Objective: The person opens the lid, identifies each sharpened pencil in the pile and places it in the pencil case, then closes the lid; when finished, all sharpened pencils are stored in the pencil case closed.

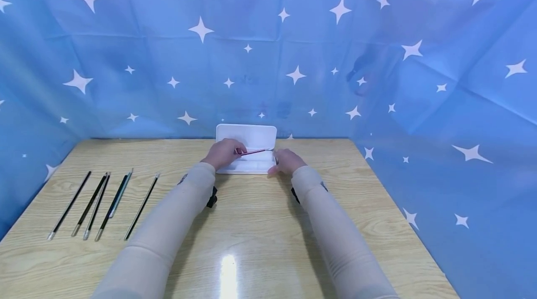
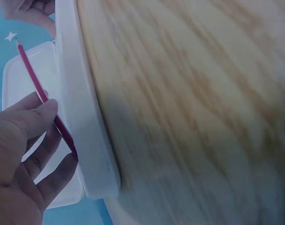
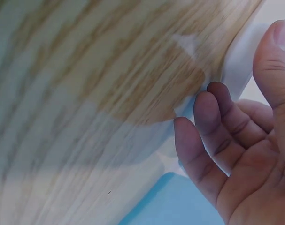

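Observation:
A white open case (image 1: 251,137) lies at the far middle of the wooden table (image 1: 251,224). My left hand (image 1: 223,152) pinches a red pencil (image 1: 253,152) and holds it level over the case's tray. In the left wrist view the thumb (image 2: 41,112) presses the red pencil (image 2: 34,79) just inside the case's rim (image 2: 83,122). My right hand (image 1: 287,161) rests against the right end of the case. Its fingers (image 3: 205,140) are loose and nearly straight, touching the white edge (image 3: 238,61) and holding nothing.
Several dark thin pencils (image 1: 100,203) lie side by side on the table's left part. A blue cloth with white stars (image 1: 293,57) closes off the back and both sides. The table's right edge (image 1: 398,224) runs along the cloth.

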`<state>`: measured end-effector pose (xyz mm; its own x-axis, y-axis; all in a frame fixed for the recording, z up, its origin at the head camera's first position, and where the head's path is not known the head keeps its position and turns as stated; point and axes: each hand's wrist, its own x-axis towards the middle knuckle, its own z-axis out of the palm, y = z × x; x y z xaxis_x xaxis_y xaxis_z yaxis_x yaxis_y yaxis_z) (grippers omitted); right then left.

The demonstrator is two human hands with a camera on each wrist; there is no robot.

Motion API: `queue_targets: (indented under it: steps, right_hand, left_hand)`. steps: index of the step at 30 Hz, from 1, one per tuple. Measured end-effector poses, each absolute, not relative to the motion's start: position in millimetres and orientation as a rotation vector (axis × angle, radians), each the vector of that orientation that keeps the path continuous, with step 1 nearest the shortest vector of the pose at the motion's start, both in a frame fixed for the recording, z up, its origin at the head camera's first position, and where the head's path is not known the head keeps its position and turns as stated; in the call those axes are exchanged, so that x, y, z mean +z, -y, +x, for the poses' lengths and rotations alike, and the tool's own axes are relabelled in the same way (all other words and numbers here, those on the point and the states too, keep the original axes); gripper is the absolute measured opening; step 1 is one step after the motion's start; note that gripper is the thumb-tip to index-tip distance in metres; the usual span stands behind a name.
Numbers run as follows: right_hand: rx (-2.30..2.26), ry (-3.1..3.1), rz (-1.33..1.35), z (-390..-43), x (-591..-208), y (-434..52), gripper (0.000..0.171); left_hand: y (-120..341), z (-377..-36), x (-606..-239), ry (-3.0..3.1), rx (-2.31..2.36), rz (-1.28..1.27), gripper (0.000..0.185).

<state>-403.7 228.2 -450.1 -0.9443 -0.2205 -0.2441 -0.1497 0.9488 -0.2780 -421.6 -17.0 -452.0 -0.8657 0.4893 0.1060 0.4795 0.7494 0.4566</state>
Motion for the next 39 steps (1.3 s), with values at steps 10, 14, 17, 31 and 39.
queue_targets:
  steps: [10,14,17,31,39]
  right_hand:
    - [-0.384,-2.821,-0.291,-402,-448,-228,0.089]
    - [-0.357,-2.815,-0.300,-403,-446,-229,0.089]
    - [-0.338,-2.814,-0.318,-403,-446,-229,0.090]
    - [-0.493,-2.762,-0.263,-403,-446,-228,0.078]
    - [-0.509,-2.701,-0.241,-407,-445,-228,0.074]
  left_hand:
    - [15,-421,-451,-2.912,0.612,0.807,0.021]
    - [24,-416,-443,-2.923,0.629,0.829,0.026]
    - [35,-413,-437,-2.911,0.679,0.800,0.027]
    - [109,-399,-432,-2.903,0.760,0.711,0.027]
    - [137,-395,-432,-2.904,0.817,0.664,0.030]
